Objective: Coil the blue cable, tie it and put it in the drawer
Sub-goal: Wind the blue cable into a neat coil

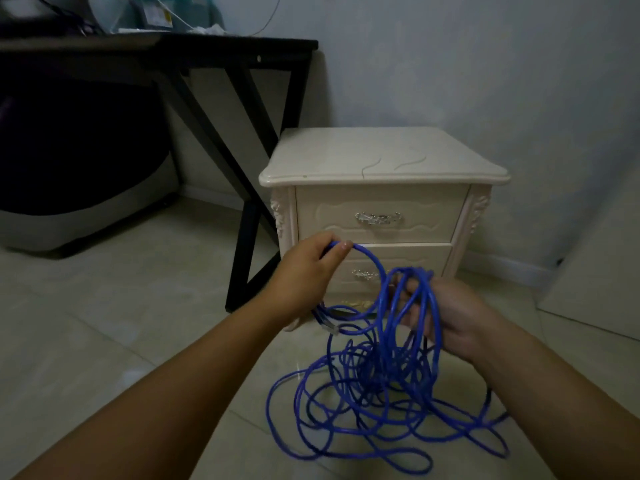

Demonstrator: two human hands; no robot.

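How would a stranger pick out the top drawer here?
Find the cream nightstand by the wall, right of the black desk. Two drawers stack on its front; the top drawer sits directly under the tabletop. Its silver handle shows fully, while the lower drawer is partly hidden behind the blue cable.

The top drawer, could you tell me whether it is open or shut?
Shut: the top drawer sits flush with the nightstand frame.
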